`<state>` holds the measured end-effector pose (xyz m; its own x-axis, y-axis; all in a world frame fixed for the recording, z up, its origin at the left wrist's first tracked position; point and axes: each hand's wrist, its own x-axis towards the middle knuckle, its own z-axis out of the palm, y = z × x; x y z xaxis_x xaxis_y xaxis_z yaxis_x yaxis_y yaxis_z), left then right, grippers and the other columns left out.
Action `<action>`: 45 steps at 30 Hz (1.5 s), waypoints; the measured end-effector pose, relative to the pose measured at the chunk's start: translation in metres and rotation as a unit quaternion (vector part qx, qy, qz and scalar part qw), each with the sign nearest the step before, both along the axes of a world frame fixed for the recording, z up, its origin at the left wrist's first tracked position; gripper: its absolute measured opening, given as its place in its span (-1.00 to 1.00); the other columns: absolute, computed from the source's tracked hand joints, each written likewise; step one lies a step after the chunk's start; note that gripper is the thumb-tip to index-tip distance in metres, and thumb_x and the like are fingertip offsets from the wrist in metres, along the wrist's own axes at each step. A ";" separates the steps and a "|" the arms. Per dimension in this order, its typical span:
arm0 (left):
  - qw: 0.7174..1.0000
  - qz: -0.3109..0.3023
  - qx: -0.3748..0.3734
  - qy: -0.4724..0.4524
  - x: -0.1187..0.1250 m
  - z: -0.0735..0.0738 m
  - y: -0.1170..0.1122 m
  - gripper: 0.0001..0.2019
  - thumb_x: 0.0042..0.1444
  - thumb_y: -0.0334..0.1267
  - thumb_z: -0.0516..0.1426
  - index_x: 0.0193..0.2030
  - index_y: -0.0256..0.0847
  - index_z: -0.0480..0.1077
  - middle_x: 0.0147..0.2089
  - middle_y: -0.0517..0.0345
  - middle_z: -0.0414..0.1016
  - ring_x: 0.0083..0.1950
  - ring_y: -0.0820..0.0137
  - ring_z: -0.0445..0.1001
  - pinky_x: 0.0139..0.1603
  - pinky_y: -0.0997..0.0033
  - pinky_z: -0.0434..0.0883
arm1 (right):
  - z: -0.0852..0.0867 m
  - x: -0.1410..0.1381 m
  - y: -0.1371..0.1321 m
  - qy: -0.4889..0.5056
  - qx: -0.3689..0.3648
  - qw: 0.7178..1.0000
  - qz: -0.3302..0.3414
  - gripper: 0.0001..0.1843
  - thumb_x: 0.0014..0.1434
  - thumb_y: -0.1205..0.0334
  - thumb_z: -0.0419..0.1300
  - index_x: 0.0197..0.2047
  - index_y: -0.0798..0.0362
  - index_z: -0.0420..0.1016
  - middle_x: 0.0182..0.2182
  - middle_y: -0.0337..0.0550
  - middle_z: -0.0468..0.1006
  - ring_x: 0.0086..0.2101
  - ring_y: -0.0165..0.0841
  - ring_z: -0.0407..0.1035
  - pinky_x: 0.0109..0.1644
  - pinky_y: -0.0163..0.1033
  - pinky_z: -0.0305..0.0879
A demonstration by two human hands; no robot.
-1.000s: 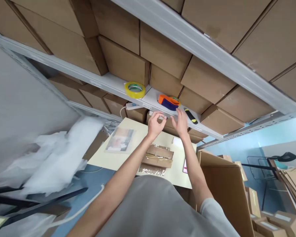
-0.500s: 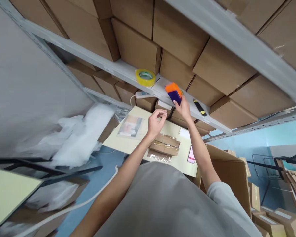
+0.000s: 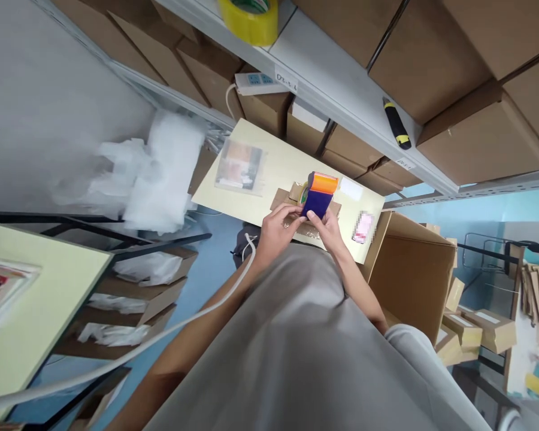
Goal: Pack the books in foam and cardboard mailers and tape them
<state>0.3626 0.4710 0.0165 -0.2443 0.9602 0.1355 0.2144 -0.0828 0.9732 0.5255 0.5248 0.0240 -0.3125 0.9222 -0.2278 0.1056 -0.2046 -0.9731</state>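
Observation:
An orange and dark blue tape dispenser [image 3: 318, 193] is held above a small cream table [image 3: 278, 164]. My right hand [image 3: 329, 230] grips its lower body with fingers wrapped round it. My left hand [image 3: 281, 216] pinches at its left side, near the tape roll. Under the hands, brown flat packets [image 3: 282, 197] lie on the table. A clear bag with a printed sheet [image 3: 241, 166] rests further left on the table, and a pink phone [image 3: 363, 227] lies at the right.
A grey metal shelf [image 3: 336, 84] above carries a yellow tape roll [image 3: 250, 16], a black and yellow box cutter [image 3: 396, 123], a white power strip [image 3: 260, 82] and cardboard boxes. An open carton [image 3: 413, 275] stands right of the table. White plastic wrap [image 3: 157, 173] is piled at left.
My right hand took the tape dispenser off the shelf and brought it down over the table. My left hand joined it. The view tilted downward.

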 end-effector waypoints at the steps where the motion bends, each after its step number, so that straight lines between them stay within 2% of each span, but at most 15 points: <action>1: 1.000 -0.008 -0.005 0.008 -0.001 -0.002 -0.002 -0.79 0.45 0.00 0.33 -0.03 -0.07 0.67 0.01 0.03 0.75 0.02 0.19 0.71 0.14 0.12 0.69 | -0.003 0.001 -0.002 -0.006 -0.003 1.000 -0.001 -0.07 0.21 -0.64 0.38 0.28 -0.04 0.55 0.17 0.05 0.75 0.19 -0.03 0.64 0.43 0.09 0.55; 5: 0.999 -0.034 -0.034 0.023 -0.014 -0.004 -0.004 -0.72 0.38 0.10 0.36 -0.05 -0.05 0.68 -0.05 0.01 0.76 0.04 0.13 0.69 0.18 0.03 0.66 | -0.010 0.010 -0.009 -0.044 0.019 0.999 0.005 -0.12 0.25 -0.64 0.34 0.21 -0.02 0.59 0.12 0.06 0.75 0.15 -0.01 0.62 0.39 0.12 0.55; 8: 0.998 -0.008 -0.049 -0.034 -0.027 0.002 0.005 -0.57 0.36 0.19 0.34 0.12 -0.10 0.66 0.07 -0.05 0.73 0.09 0.13 0.69 0.13 0.10 0.66 | -0.007 0.021 -0.010 -0.073 0.054 0.995 0.033 -0.16 0.31 -0.58 0.35 0.25 -0.02 0.58 0.17 0.06 0.73 0.17 -0.02 0.60 0.40 0.09 0.53; 11: 0.993 -0.006 -0.058 -0.102 -0.037 0.010 0.024 -0.44 0.32 0.26 0.36 0.22 -0.11 0.63 0.15 -0.09 0.70 0.19 0.09 0.67 0.19 0.09 0.64 | 0.001 0.036 -0.009 -0.113 0.068 0.988 0.080 -0.20 0.34 -0.55 0.34 0.25 -0.02 0.59 0.11 0.04 0.75 0.09 -0.03 0.61 0.33 0.07 0.57; 13: 0.988 -0.029 -0.073 -0.130 -0.042 0.013 0.035 -0.42 0.23 0.27 0.43 0.19 -0.11 0.65 0.10 -0.08 0.71 0.19 0.05 0.67 0.20 0.06 0.66 | 0.008 0.047 -0.007 -0.149 0.069 0.979 0.118 -0.23 0.35 -0.55 0.33 0.19 -0.02 0.61 0.03 0.03 0.74 0.02 -0.03 0.62 0.26 0.07 0.59; 16: 0.982 -0.068 -0.107 -0.140 -0.047 0.011 0.045 -0.45 0.07 0.20 0.55 0.05 -0.11 0.68 -0.04 -0.04 0.70 0.06 0.03 0.70 0.09 0.04 0.70 | 0.017 0.058 -0.002 -0.206 0.068 0.962 0.168 -0.26 0.37 -0.56 0.30 0.12 -0.03 0.59 -0.04 0.02 0.72 -0.01 -0.01 0.59 0.22 0.06 0.58; 20: 0.975 -0.102 -0.138 -0.141 -0.049 0.004 0.044 -0.54 0.04 0.14 0.58 -0.12 -0.13 0.69 -0.20 0.00 0.69 -0.07 0.07 0.70 0.00 0.05 0.71 | 0.028 0.067 0.005 -0.247 0.074 0.940 0.221 -0.30 0.38 -0.57 0.27 0.07 -0.06 0.56 -0.08 0.02 0.69 -0.08 -0.02 0.55 0.16 0.07 0.56; 24: 0.966 -0.125 -0.162 -0.158 -0.047 -0.005 0.039 -0.55 0.09 0.20 0.54 -0.21 -0.14 0.68 -0.24 0.00 0.69 -0.11 0.11 0.70 -0.01 0.08 0.72 | 0.033 0.071 0.010 -0.257 0.076 0.931 0.248 -0.39 0.41 -0.48 0.29 0.01 -0.06 0.56 -0.13 0.00 0.68 -0.14 -0.05 0.53 0.11 0.05 0.55; 28: 0.957 -0.113 -0.191 -0.185 -0.040 -0.022 0.036 -0.45 0.07 0.32 0.52 -0.19 -0.17 0.70 -0.19 -0.04 0.74 -0.14 0.12 0.71 -0.04 0.09 0.74 | 0.027 0.069 0.012 -0.277 0.037 0.926 0.255 -0.44 0.35 -0.40 0.35 -0.07 -0.04 0.58 -0.20 -0.09 0.65 -0.23 -0.13 0.50 -0.03 -0.04 0.51; 31: 0.949 -0.086 -0.219 -0.213 -0.032 -0.040 0.032 -0.38 -0.01 0.40 0.54 -0.22 -0.18 0.70 -0.18 -0.08 0.76 -0.12 0.10 0.73 -0.03 0.08 0.75 | 0.017 0.064 0.011 -0.281 -0.017 0.927 0.248 -0.36 0.30 -0.49 0.33 -0.12 -0.01 0.60 -0.26 -0.14 0.65 -0.27 -0.18 0.49 -0.11 -0.10 0.47; 34: 0.944 -0.064 -0.233 -0.227 -0.026 -0.056 0.025 -0.38 -0.05 0.40 0.55 -0.26 -0.18 0.70 -0.20 -0.08 0.77 -0.13 0.10 0.73 -0.01 0.07 0.75 | 0.014 0.063 0.015 -0.283 -0.065 0.917 0.272 -0.28 0.26 -0.58 0.33 -0.17 0.00 0.62 -0.31 -0.14 0.67 -0.28 -0.17 0.52 -0.15 -0.13 0.46; 36: 0.946 -0.040 -0.235 -0.218 -0.025 -0.064 0.021 -0.44 -0.02 0.33 0.55 -0.27 -0.17 0.70 -0.23 -0.07 0.76 -0.15 0.11 0.73 -0.03 0.11 0.74 | 0.021 0.069 0.023 -0.294 -0.095 0.899 0.310 -0.28 0.26 -0.58 0.34 -0.19 0.00 0.63 -0.33 -0.15 0.69 -0.30 -0.18 0.53 -0.20 -0.16 0.43; 40: 0.950 0.045 -0.239 -0.197 -0.030 -0.074 0.024 -0.57 0.07 0.17 0.54 -0.26 -0.18 0.71 -0.27 -0.01 0.73 -0.17 0.15 0.71 -0.07 0.18 0.70 | 0.047 0.087 0.051 -0.343 -0.123 0.858 0.361 -0.28 0.25 -0.58 0.37 -0.20 0.01 0.64 -0.37 -0.15 0.71 -0.38 -0.23 0.54 -0.30 -0.22 0.36; 43: 0.948 0.079 -0.237 -0.198 -0.036 -0.081 0.040 -0.64 0.09 0.06 0.53 -0.26 -0.22 0.71 -0.26 -0.01 0.74 -0.14 0.15 0.72 -0.03 0.18 0.70 | 0.062 0.091 0.076 -0.352 -0.148 0.857 0.347 -0.25 0.22 -0.60 0.40 -0.23 0.02 0.61 -0.37 -0.08 0.74 -0.42 -0.26 0.56 -0.34 -0.24 0.38; 45: 0.945 0.089 -0.237 -0.206 -0.040 -0.088 0.054 -0.65 0.08 0.02 0.54 -0.27 -0.23 0.70 -0.24 -0.01 0.74 -0.10 0.14 0.73 0.03 0.16 0.71 | 0.064 0.086 0.091 -0.338 -0.170 0.863 0.335 -0.23 0.18 -0.61 0.43 -0.24 0.03 0.59 -0.37 -0.05 0.76 -0.43 -0.26 0.58 -0.38 -0.24 0.40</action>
